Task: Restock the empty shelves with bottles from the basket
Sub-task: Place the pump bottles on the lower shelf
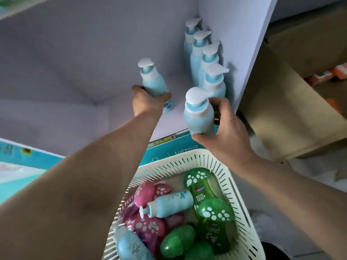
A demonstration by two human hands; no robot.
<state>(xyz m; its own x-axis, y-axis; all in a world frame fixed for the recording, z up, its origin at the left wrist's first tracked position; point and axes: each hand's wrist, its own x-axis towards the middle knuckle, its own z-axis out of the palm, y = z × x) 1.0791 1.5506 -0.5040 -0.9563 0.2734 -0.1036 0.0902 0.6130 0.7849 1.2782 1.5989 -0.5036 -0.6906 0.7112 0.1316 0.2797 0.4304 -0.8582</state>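
Observation:
My left hand [148, 102] grips a light blue pump bottle [153, 81] upright, deep inside the white shelf [75, 72]. My right hand [227, 128] holds a second blue pump bottle [199, 115] upright at the shelf's front edge. A row of several matching blue pump bottles [208, 62] stands along the shelf's right wall. Below, the cream slotted basket [232, 186] holds two more blue bottles [169, 203], pink mushroom-cap bottles [148, 192] and green mushroom-cap bottles [206, 194].
The shelf's front lip is a teal printed strip [169, 149]. A white side panel [249, 53] closes the shelf on the right. Beyond it sit brown cardboard boxes [281, 109] holding orange packets [330, 74]. Another teal shelf edge [18, 152] runs at the lower left.

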